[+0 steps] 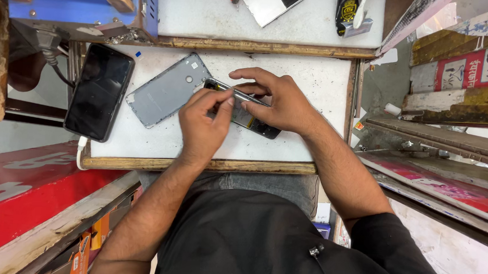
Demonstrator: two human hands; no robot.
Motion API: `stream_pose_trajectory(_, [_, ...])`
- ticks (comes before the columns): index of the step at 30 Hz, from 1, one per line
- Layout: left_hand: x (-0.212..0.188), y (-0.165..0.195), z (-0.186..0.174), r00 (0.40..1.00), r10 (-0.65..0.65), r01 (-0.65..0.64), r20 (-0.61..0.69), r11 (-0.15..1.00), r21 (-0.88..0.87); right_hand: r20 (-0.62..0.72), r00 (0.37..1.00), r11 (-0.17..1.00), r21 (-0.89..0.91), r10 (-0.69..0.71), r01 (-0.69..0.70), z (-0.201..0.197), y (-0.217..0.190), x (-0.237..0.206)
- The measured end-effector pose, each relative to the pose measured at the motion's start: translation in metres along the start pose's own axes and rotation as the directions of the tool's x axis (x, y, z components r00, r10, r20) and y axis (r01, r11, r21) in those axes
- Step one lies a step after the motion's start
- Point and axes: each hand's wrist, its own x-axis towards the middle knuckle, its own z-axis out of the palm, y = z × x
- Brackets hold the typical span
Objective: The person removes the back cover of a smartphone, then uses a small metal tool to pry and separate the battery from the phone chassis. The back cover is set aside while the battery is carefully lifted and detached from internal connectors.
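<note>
A black phone [99, 91] lies at the board's [288, 151] left edge (cable plugged in), then a grey back cover [165, 91]. The left hand [202, 126] pinches something small over the opened phone [242, 111]; the right hand [277, 99], fingers spread, presses it down.

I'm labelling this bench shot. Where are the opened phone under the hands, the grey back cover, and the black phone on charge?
Opened phone [256, 125], head view: lower end, right of the fingers.
Grey back cover [165, 91], head view: middle of the panel.
Black phone [99, 91], head view: centre of its dark screen.
</note>
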Motion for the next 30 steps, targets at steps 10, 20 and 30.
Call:
stream_pose_trajectory(10, [0.001, -0.011, 0.003, 0.983, -0.1, 0.075, -0.154, 0.984, -0.161, 0.001, 0.999, 0.998, 0.034, 0.045, -0.045, 0.002, -0.01, 0.001])
stream_pose_trajectory(20, [-0.003, -0.004, 0.004, 0.996, -0.05, 0.034, -0.073, 0.978, -0.203, -0.004, 0.992, 0.982, 0.141, 0.126, -0.124, 0.002, -0.005, 0.0])
stream_pose_trajectory(30, [0.011, -0.01, -0.026, 0.958, -0.285, 0.228, -0.028, 0.82, -0.524, -0.261, 0.963, 0.739, 0.661, 0.063, 0.131, 0.027, 0.007, 0.007])
